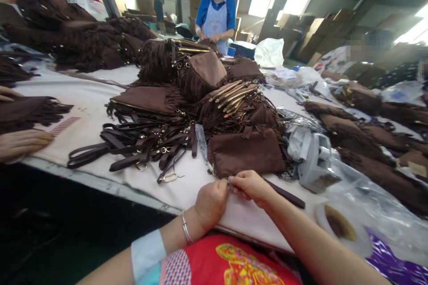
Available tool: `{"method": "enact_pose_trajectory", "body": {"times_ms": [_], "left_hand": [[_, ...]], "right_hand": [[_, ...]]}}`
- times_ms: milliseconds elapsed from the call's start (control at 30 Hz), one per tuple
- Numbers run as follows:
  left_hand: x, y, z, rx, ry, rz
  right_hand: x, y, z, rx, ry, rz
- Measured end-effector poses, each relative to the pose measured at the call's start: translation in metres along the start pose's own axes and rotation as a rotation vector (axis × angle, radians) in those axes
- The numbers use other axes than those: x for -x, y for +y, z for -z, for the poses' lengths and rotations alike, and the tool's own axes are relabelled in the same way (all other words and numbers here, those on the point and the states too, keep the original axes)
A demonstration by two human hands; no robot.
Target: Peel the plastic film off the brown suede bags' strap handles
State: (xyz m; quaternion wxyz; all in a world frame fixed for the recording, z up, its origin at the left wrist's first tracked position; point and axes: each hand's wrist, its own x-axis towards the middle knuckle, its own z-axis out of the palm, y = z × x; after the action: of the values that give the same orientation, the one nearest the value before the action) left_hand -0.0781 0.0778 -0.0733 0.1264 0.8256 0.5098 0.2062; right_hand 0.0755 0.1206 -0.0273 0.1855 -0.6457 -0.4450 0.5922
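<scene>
My left hand (212, 202), with a silver bangle at the wrist, is closed at the near edge of the table. My right hand (250, 185) meets it in a pinch, and a small dark metal piece (229, 183) shows between the two sets of fingers. What my left fingers hold is mostly covered. Just beyond both hands lies a flat brown pouch (247, 153). A dark brown strap (286, 194) runs out to the right from behind my right hand. Left of the pouch, a pile of wrist straps (147, 144) with gold-coloured rings spreads over the white cloth.
Fringed brown bags (200, 71) are heaped mid-table. On the right are a white tape dispenser (317, 164), a tape roll (344, 227) and clear plastic (374, 200). A co-worker's hand (25, 142) rests at left; a person in an apron (216, 20) stands opposite.
</scene>
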Motion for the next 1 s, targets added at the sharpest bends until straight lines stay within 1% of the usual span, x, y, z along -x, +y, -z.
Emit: {"method": "enact_pose_trajectory", "body": {"times_ms": [100, 267, 367, 433, 500, 600, 667, 733, 833, 933, 1000], "left_hand": [[0.001, 0.0, 0.0, -0.006, -0.008, 0.007], [0.002, 0.002, 0.001, 0.009, -0.037, 0.022], [0.002, 0.002, 0.002, 0.105, -0.031, 0.055], [0.002, 0.002, 0.002, 0.211, -0.002, 0.089], [0.002, 0.0, 0.001, 0.285, 0.029, 0.125], [0.001, -0.003, 0.0, 0.254, 0.029, 0.149], [0.001, -0.004, 0.0, 0.195, 0.008, 0.138], [-0.001, -0.004, 0.001, 0.164, -0.012, 0.138], [-0.006, -0.001, 0.007, 0.208, -0.036, 0.191], [-0.011, 0.004, 0.013, 0.423, -0.045, 0.305], [-0.013, 0.007, 0.016, 0.658, -0.077, 0.453]], "right_hand": [[0.0, 0.0, 0.001, 0.012, -0.023, -0.044], [-0.004, 0.002, -0.001, -0.048, -0.05, -0.089], [-0.007, 0.005, -0.004, -0.049, -0.029, -0.087], [-0.007, 0.008, -0.004, -0.059, -0.022, -0.072], [-0.004, 0.011, -0.002, -0.102, -0.059, -0.05], [0.005, 0.015, 0.002, -0.175, -0.129, -0.025], [0.011, 0.017, 0.002, -0.176, -0.099, -0.004], [0.016, 0.018, 0.0, -0.152, -0.024, 0.026], [0.019, 0.019, -0.007, -0.139, 0.066, 0.055], [0.017, 0.023, -0.014, -0.164, 0.116, 0.084], [0.013, 0.027, -0.016, -0.142, 0.155, 0.109]]}}
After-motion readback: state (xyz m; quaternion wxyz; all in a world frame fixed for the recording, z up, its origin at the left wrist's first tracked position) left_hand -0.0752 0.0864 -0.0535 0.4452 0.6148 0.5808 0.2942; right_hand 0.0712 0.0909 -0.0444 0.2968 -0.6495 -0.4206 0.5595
